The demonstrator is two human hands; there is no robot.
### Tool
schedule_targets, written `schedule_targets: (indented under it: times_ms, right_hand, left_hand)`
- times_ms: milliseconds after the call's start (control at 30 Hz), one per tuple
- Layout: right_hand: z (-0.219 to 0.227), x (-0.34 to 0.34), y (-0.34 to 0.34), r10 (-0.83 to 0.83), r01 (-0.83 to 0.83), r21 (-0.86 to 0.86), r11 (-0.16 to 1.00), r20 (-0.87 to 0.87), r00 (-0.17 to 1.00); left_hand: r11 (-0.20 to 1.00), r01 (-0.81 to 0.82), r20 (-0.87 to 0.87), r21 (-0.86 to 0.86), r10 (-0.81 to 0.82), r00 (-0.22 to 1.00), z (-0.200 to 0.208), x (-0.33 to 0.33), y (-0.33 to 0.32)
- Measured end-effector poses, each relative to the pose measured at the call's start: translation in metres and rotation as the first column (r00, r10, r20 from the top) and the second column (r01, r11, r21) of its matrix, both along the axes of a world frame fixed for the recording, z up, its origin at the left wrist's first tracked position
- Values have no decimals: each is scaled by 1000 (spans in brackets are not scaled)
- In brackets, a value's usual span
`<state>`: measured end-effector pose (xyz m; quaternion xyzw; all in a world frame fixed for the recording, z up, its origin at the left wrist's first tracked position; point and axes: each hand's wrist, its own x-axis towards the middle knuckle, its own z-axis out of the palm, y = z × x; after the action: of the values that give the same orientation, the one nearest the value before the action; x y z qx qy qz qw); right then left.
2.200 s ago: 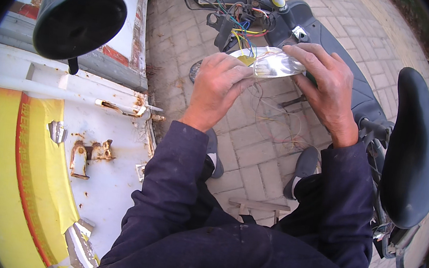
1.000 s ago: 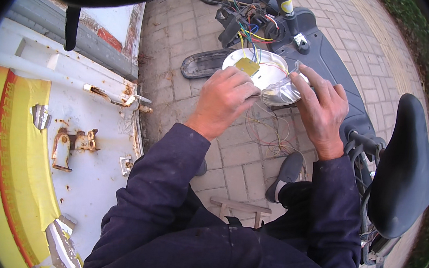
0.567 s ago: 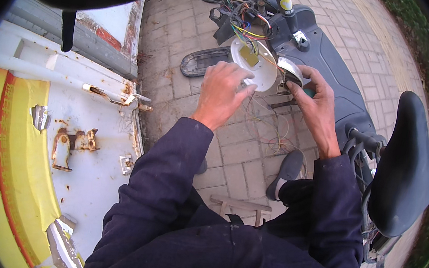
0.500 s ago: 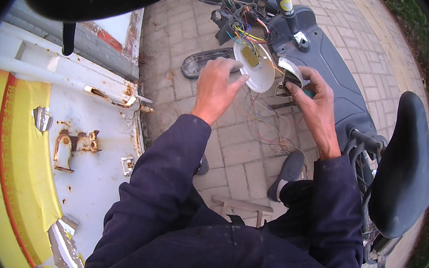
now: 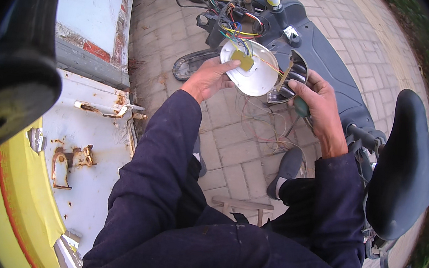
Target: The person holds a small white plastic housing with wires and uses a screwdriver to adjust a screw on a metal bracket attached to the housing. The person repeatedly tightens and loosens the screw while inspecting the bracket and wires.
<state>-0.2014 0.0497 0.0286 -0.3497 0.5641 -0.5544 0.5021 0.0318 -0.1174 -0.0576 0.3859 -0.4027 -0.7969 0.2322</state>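
White disc (image 5: 252, 70) gripped by both hands.

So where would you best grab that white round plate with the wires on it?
By its bare outer rim, from the left, as the left hand does. The white round plate is flat, its middle carries a small yellow board, and wires leave its top.

A single head-worn fisheye view looks steeply down and a little forward over the person's own chest and dark sleeves. The left hand (image 5: 207, 78) and right hand (image 5: 319, 106) sit close, in the upper middle. Brick paving (image 5: 233, 151) lies below, a scooter (image 5: 327, 57) to the right (its edges bend toward the dark round rim).
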Motion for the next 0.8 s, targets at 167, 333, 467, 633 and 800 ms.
schedule_targets:
  times_ms: [167, 333, 467, 633, 800]
  right_hand:
    - [-1, -12, 2, -39, 39, 17, 999, 8, 999]
    - [-13, -22, 1, -101, 95, -47, 994, -146, 984]
    - [-18, -24, -4, -124, 110, -96, 989, -149, 981]
    - [-7, -30, 1, -172, 163, -106, 981, -81, 982]
    - [5, -41, 7, -163, 157, -113, 981, -48, 986]
  left_hand:
    - [987, -160, -56, 5, 160, 986, 2, -33, 18]
    - [936, -342, -205, 82, 352, 913, 10, -52, 42]
    - [937, -331, -370, 113, 349, 861, 15, -62, 59]
    - [964, -265, -370, 25, 256, 893, 19, -59, 63]
    - [966, -256, -348, -44, 225, 910, 22, -54, 65]
